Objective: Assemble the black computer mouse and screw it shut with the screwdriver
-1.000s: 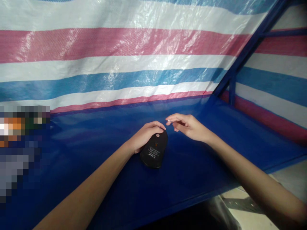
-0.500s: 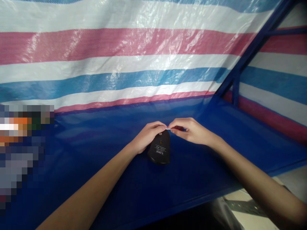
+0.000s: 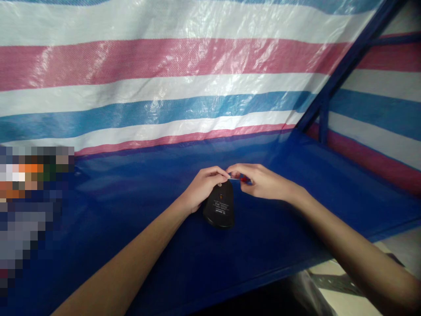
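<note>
A black computer mouse (image 3: 219, 208) lies underside up on the blue surface, with its printed label showing. My left hand (image 3: 205, 186) is closed around its far left side, and those fingertips meet at the tip of a thin shaft. That thin metal shaft belongs to a small screwdriver (image 3: 244, 179) with a red handle. My right hand (image 3: 259, 180) pinches the screwdriver by the handle, partly hiding it behind the fingers. The shaft runs almost level across the far end of the mouse.
The blue sheeted surface (image 3: 148, 263) spreads under both hands. Striped plastic sheeting (image 3: 164, 61) rises behind it as a wall. A dark blue frame bar (image 3: 348, 66) slants up on the right. A pixelated patch (image 3: 26, 210) hides things at the left.
My right hand has shifted its fingers, so the red handle and more of the shaft now show. The mouse sits slightly lower in view. My left hand has barely moved.
</note>
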A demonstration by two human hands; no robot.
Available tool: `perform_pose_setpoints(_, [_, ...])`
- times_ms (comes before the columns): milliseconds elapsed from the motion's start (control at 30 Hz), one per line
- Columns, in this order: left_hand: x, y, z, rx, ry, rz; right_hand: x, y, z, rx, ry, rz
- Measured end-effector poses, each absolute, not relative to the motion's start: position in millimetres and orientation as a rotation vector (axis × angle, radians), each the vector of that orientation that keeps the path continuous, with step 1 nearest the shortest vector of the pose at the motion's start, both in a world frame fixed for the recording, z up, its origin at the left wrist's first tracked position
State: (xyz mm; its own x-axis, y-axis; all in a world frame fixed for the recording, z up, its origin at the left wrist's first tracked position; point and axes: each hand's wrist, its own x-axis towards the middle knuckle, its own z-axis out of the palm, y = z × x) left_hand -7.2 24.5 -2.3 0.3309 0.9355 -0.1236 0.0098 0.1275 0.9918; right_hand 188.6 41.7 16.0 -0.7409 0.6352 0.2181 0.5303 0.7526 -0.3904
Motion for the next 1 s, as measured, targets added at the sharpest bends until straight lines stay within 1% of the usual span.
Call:
perform_pose_setpoints(100, [-6.5,23.6,-3.1,1.244,1.019,0.883,192.6,43.7,20.4,-0.951,-2.686,0.523])
perform_pose_setpoints(267, [-6.1,24.1,-5.3,1.211,1.03,0.89,215.8,51.2,32.9,-1.238,-2.751,0.664])
perform_pose_setpoints(333, [-6.4,25.3,-6.5,1.212,1.022,0.888,227.8,53.5,37.8,-1.333,-2.688,0.848])
perform_pose_setpoints(433, [-7.5,27.3,-7.7,1.215,1.004,0.875,243.1,54.6,44.6,-1.276,-2.438,1.191])
perform_pose_setpoints(500, [-8.7,28.1,-7.3,1.24,0.98,0.858,249.0,54.1,47.9,-1.255,-2.273,1.27])
perform_pose_setpoints(733, [-12.1,26.9,-5.3,1.276,0.938,0.796,228.3,53.9,45.8,-0.938,-1.845,1.083])
perform_pose_setpoints(900, [-11.9,28.3,-10.5,1.23,0.906,0.788,197.0,53.3,58.9,-0.926,-1.859,0.864])
perform_pose_setpoints(1000, [-11.5,28.9,-12.5,1.239,0.903,0.81,178.8,50.3,72.7,-0.868,-1.924,0.819])
